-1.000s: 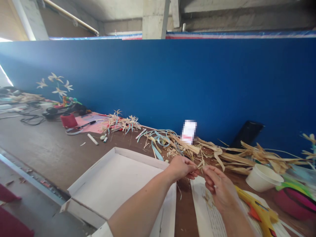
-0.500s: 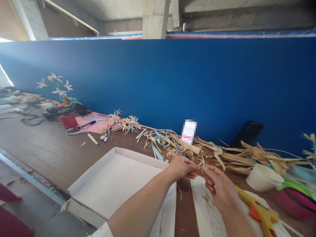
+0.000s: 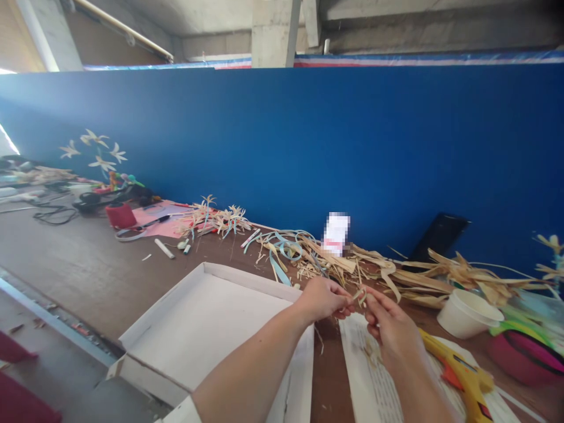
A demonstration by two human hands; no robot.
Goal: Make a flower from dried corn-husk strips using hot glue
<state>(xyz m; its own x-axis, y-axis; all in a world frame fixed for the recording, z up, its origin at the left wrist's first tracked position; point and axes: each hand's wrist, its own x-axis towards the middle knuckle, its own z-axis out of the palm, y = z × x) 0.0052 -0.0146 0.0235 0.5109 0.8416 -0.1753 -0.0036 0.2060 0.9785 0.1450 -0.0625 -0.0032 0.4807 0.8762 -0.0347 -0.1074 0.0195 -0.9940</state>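
Note:
My left hand [image 3: 324,298] pinches one side of a small pale piece made of dried husk strips [image 3: 360,295]. On its other side, the fingertips of my right hand [image 3: 390,320] are closed on it. Its short strips stick out between my two hands; its exact shape is too small to make out. Below my right hand lies a printed sheet [image 3: 352,346] with a few husk scraps on it. My left forearm crosses a shallow white cardboard box [image 3: 198,317]. A yellow glue gun [image 3: 462,370] rests to the right of my right wrist.
Long dried husk strips [image 3: 423,288] and pale blue ribbons [image 3: 286,249] lie along the blue partition [image 3: 282,147]. A white paper cup [image 3: 467,314] and a pink container [image 3: 526,355] stand at right. Finished-looking husk flowers [image 3: 215,217] lie at the back, near pink paper [image 3: 158,212].
My right fingers have shifted slightly around the husk piece, and a bit more of it shows between my hands. The left hand keeps its place. The view has moved slightly.

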